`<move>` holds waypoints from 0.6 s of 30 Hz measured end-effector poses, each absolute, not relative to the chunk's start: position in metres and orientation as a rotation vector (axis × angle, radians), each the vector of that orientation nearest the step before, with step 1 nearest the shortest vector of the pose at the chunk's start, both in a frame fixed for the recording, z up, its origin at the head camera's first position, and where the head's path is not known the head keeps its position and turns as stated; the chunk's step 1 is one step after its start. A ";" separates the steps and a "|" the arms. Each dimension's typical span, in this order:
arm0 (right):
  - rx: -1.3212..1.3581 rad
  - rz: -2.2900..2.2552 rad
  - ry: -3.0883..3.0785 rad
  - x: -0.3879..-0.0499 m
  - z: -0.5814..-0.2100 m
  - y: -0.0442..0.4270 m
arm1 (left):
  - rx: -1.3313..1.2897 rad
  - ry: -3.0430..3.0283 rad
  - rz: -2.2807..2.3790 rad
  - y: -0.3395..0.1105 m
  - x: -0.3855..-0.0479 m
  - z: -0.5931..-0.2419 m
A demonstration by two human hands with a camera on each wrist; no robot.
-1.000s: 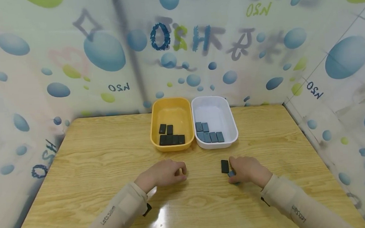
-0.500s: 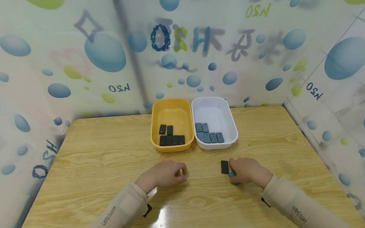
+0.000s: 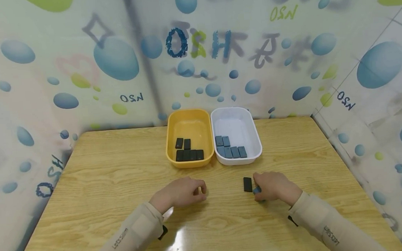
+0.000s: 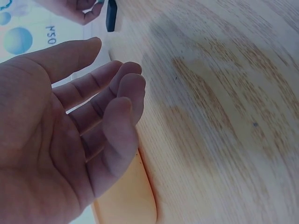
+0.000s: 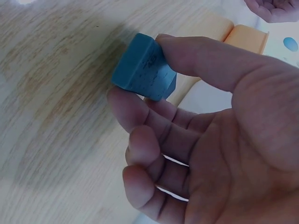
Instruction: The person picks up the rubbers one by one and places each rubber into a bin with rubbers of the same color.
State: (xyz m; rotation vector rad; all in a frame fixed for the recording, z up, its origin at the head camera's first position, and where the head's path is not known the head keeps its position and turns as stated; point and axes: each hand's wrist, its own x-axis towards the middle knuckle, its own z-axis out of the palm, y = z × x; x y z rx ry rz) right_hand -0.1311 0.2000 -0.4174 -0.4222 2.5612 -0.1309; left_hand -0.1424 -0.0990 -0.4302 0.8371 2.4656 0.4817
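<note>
My right hand [image 3: 275, 186] pinches a small blue rectangular block [image 5: 145, 65] between thumb and index finger, its other fingers curled loosely below. Faint dark marks show on one face of this block in the right wrist view. Just left of it on the table lies a black block [image 3: 248, 184] of similar shape, apart from the fingertips. My left hand [image 3: 182, 193] hovers over or rests at the table in front of the yellow bin [image 3: 191, 164]; I cannot tell which. Nothing is between its loosely bent fingers [image 4: 119, 123] in the left wrist view.
Beside the yellow bin stands a white bin [image 3: 240, 161], their walls touching or nearly so. Several black blocks [image 3: 190, 155] lie in the yellow one, and several blue blocks [image 3: 235, 152] in the white one. Behind the wooden table [image 3: 119, 158] rises a patterned wall [image 3: 114, 92].
My right hand, with the blue block in it, has shifted slightly right, away from the black block. The left hand stays in place.
</note>
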 end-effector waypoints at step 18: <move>-0.449 -0.159 2.607 -0.132 -0.406 0.197 | 0.873 2.474 0.487 -0.097 -0.142 -0.431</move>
